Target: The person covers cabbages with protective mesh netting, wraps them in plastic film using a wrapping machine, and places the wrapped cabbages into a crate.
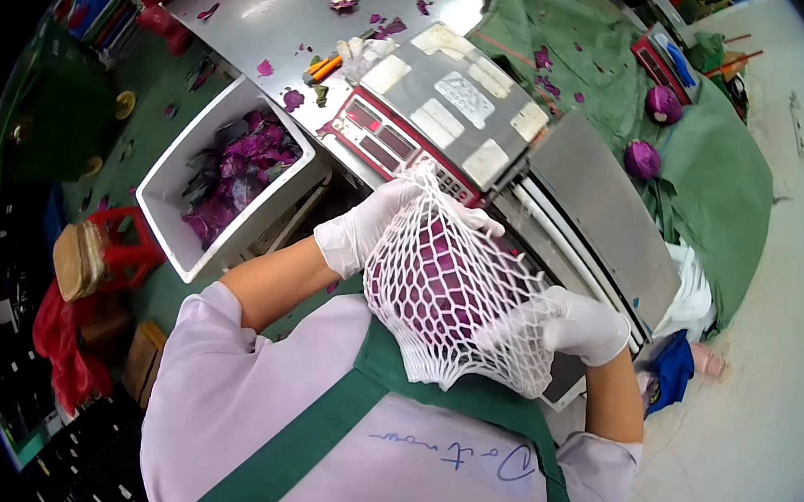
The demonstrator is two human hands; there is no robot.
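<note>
A purple cabbage sits inside a white foam net sleeve close in front of my chest. My left hand, in a white glove, has its fingers closed on the upper left end of the foam net, where the mesh bunches up. On the other side my gloved right hand grips the net's right edge, with part of its fingers behind the mesh. Just beyond both hands stands a grey and red weighing machine with a display and buttons.
To the left is a white bin of purple leaves, near a red stool. Orange-handled tools and leaf scraps lie on the metal table. Two purple cabbages rest on green cloth at the right, near another red scale.
</note>
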